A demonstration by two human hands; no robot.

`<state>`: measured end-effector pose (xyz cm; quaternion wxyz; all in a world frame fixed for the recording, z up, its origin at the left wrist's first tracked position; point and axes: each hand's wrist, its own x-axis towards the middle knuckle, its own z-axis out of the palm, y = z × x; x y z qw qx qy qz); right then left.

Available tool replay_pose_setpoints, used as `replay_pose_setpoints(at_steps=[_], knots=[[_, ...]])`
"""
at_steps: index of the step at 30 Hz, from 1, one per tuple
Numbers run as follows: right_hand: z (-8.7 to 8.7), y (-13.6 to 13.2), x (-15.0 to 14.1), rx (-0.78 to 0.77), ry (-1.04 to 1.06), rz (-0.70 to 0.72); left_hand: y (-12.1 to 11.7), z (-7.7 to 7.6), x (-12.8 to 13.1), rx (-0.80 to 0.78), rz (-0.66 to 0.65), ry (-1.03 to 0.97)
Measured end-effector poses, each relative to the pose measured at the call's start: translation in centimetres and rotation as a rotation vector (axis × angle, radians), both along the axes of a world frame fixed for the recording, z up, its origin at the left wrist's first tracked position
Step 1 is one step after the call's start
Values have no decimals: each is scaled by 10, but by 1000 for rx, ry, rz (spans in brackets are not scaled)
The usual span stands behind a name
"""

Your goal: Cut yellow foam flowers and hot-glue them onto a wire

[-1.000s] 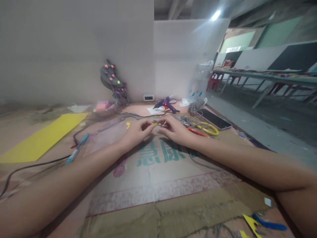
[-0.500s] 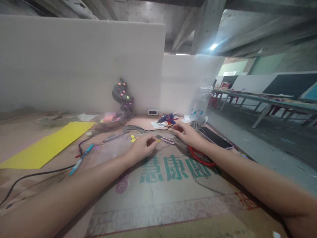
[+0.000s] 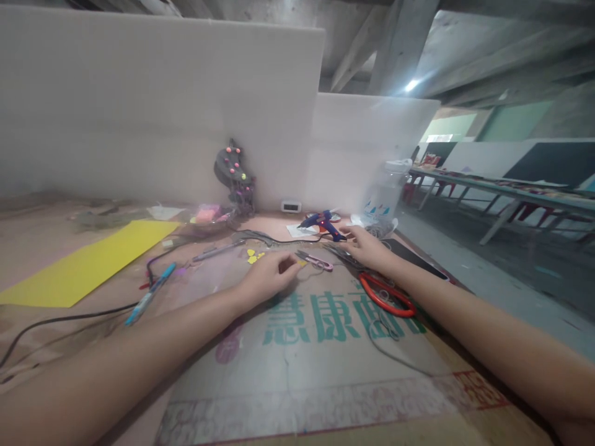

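On the table beside the right hand, half-curled, grip unclear: hot glue gun, probably light and rigid, best taken by the handle. Pinched in the left hand: yellow scrap, likely flimsy.

Your left hand is at frame centre, snips just right of it on the counter. Your right hand, right of centre, is at the glue gun; scissors lie before it, a phone to its right. Centre rear: clock. Frame left: paper sheet, pen to its right.
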<state>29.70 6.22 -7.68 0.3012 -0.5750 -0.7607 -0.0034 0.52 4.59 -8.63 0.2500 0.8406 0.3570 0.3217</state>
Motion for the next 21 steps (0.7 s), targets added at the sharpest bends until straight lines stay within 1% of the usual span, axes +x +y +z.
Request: replay_pose_setpoints(at_steps=[6, 9, 12, 17, 21], knots=[[2, -2, -3, -69, -2, -23, 1, 0, 0, -1, -3, -10], [3, 4, -4, -114, 38, -43, 3, -1, 0, -20, -1, -22], [6, 18, -5, -137, 69, -67, 4, -1, 0, -37, -12, -33], [14, 55, -10, -184, 118, -126, 3, -1, 0, -43, -22, -34], [11, 77, -17, -210, 147, -161, 3, -1, 0, -51, -31, -36]])
